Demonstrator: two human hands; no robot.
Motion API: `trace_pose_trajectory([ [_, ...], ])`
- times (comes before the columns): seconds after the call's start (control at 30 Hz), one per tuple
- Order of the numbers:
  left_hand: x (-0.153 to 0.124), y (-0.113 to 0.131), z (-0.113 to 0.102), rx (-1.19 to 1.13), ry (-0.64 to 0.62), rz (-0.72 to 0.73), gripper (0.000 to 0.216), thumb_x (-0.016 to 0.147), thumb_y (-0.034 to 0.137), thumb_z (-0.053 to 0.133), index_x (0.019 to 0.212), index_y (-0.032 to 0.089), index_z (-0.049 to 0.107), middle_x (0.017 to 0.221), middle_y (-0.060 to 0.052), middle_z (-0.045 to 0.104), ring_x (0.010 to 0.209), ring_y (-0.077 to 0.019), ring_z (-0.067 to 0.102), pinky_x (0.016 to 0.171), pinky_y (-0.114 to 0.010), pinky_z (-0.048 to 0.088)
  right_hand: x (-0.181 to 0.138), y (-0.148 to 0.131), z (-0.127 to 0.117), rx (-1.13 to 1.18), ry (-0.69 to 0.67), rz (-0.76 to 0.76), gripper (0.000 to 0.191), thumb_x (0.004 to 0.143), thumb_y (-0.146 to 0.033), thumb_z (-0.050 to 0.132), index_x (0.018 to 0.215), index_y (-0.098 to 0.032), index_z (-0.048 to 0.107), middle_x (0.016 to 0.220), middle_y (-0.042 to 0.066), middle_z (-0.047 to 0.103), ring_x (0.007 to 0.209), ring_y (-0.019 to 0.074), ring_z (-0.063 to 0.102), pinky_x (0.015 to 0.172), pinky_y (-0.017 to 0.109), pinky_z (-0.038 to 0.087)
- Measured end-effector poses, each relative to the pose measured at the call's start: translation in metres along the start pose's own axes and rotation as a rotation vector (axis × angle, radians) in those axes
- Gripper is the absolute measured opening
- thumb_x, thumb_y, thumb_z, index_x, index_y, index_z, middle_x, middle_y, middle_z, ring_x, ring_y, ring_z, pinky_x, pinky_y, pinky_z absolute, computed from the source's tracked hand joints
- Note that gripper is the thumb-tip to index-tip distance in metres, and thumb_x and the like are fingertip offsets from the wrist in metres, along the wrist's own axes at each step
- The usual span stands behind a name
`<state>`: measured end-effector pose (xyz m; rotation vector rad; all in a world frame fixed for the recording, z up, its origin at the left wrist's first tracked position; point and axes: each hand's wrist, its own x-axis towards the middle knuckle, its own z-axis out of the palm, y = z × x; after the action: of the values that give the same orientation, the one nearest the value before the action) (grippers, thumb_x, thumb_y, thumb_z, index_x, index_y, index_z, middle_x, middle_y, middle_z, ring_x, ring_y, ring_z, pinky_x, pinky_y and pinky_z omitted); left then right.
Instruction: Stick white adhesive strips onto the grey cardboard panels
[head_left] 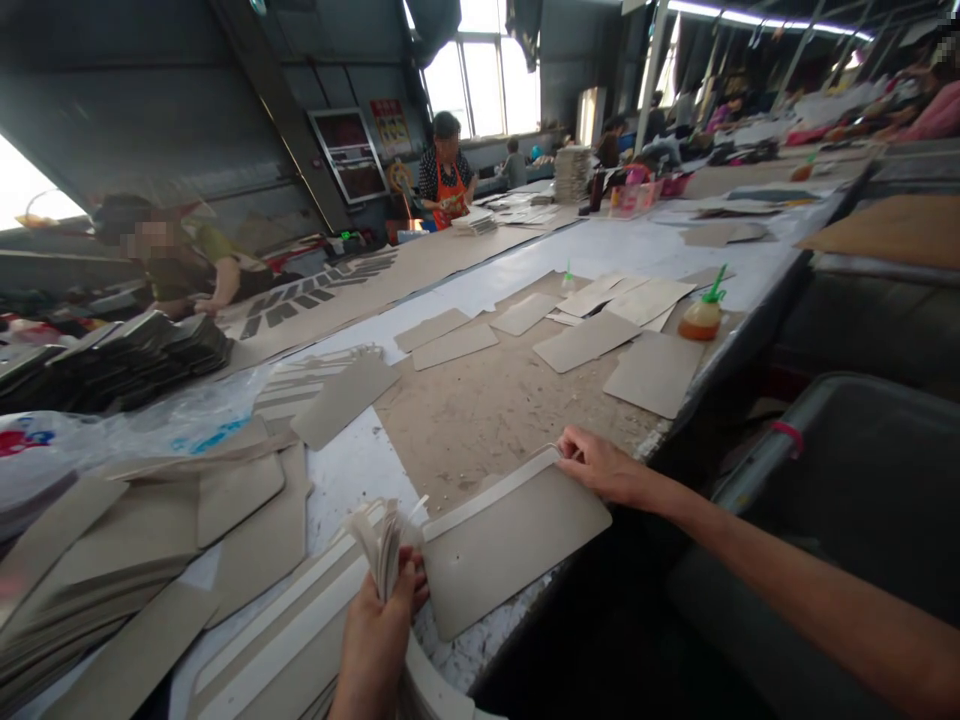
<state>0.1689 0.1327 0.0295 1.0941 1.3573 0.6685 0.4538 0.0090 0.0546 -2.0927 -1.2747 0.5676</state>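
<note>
My left hand (379,630) is closed around a bundle of thin white strips (384,545) that fans upward at the table's near edge. A grey rounded panel (510,545) lies flat in front of me with a white strip (495,490) along its far edge. My right hand (600,465) rests on the panel's far right corner, with its fingers pressed down on the strip's end.
Stacks of grey panels (112,580) lie at my left. More panels (585,340) and an orange glue bottle (701,318) sit farther along the long table (480,410). A grey bin (862,470) stands right. Other people work at the left and far end.
</note>
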Motion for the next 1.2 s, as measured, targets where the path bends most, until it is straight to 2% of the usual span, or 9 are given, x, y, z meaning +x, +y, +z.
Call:
trace_pose_trajectory([
  [0.17,-0.007,-0.001,-0.004,-0.036,0.003,-0.003,0.03,0.072,0.033,0.065,0.096,0.016,0.06,0.089,-0.008,0.067,0.075,-0.0156,0.063,0.066,-0.024,0.051,-0.016,-0.022,-0.011,0.363,0.028,-0.09,0.015,0.081,-0.031,0.051,0.078,-0.02,0.041,0.061,-0.007,0.04,0.054,0.0088,0.038,0.049,0.021,0.03],
  [0.33,-0.017,-0.002,-0.007,-0.125,-0.034,-0.011,0.057,0.058,0.051,0.073,0.105,0.022,0.059,0.099,-0.005,0.068,0.079,-0.013,0.06,0.061,-0.017,0.046,-0.031,-0.051,-0.029,0.663,-0.079,-0.123,0.026,0.082,-0.041,0.054,0.079,-0.02,0.039,0.061,-0.007,0.037,0.051,0.0067,0.033,0.045,0.019,0.026],
  [0.43,-0.027,0.002,-0.007,-0.275,-0.063,-0.002,0.061,0.053,0.049,0.077,0.104,0.02,0.059,0.075,-0.001,0.066,0.059,-0.0078,0.052,0.052,-0.015,0.042,-0.037,-0.064,-0.038,0.735,-0.094,-0.134,0.031,0.079,-0.044,0.058,0.077,-0.02,0.039,0.061,-0.007,0.038,0.052,0.0062,0.034,0.046,0.018,0.026],
  [0.5,-0.035,0.007,-0.008,-0.362,-0.12,-0.026,0.057,0.056,0.046,0.077,0.103,0.019,0.06,0.054,0.006,0.052,0.047,-0.0049,0.041,0.044,-0.015,0.035,-0.039,-0.07,-0.043,0.76,-0.101,-0.134,0.032,0.078,-0.044,0.06,0.077,-0.02,0.039,0.061,-0.007,0.039,0.053,0.0061,0.035,0.046,0.018,0.027],
  [0.57,-0.044,0.013,-0.01,-0.439,-0.179,-0.069,0.053,0.061,0.046,0.074,0.103,0.017,0.061,0.047,0.009,0.037,0.043,-0.0038,0.034,0.04,-0.016,0.029,-0.041,-0.073,-0.045,0.804,-0.127,-0.112,0.032,0.077,-0.043,0.062,0.078,-0.02,0.04,0.062,-0.006,0.041,0.053,0.006,0.036,0.046,0.017,0.028],
  [0.67,-0.052,0.018,-0.016,-0.515,-0.217,-0.078,0.053,0.061,0.046,0.074,0.104,0.017,0.061,0.046,0.01,0.033,0.042,-0.0031,0.03,0.04,-0.015,0.026,-0.042,-0.076,-0.046,0.903,-0.158,-0.053,0.034,0.074,-0.043,0.065,0.078,-0.021,0.039,0.063,-0.006,0.044,0.052,0.0064,0.039,0.045,0.017,0.03],
  [0.83,-0.062,0.015,-0.026,-0.536,-0.149,-0.067,0.039,0.056,0.041,0.079,0.08,0.015,0.062,0.045,0.008,0.043,0.043,-0.0031,0.036,0.042,-0.015,0.031,-0.042,-0.079,-0.041,1.008,-0.147,0.054,0.038,0.068,-0.041,0.071,0.078,-0.023,0.039,0.063,-0.006,0.048,0.049,0.0081,0.042,0.043,0.019,0.032],
  [0.97,-0.071,0.011,-0.032,-0.532,-0.097,-0.078,0.039,0.05,0.036,0.082,0.077,0.016,0.061,0.048,0.008,0.047,0.043,-0.0039,0.04,0.043,-0.016,0.036,-0.041,-0.076,-0.029,1.033,-0.137,0.135,0.037,0.066,-0.04,0.072,0.079,-0.023,0.042,0.065,-0.005,0.051,0.05,0.0093,0.045,0.044,0.019,0.035],
  [1.2,-0.086,0.004,-0.04,-0.485,0.025,-0.051,0.038,0.045,0.033,0.084,0.069,0.016,0.06,0.054,0.008,0.052,0.046,-0.0025,0.042,0.045,-0.013,0.036,-0.048,-0.064,-0.005,1.056,-0.153,0.276,0.037,0.067,-0.04,0.072,0.082,-0.023,0.042,0.063,-0.006,0.051,0.047,0.0083,0.047,0.041,0.018,0.036],
])
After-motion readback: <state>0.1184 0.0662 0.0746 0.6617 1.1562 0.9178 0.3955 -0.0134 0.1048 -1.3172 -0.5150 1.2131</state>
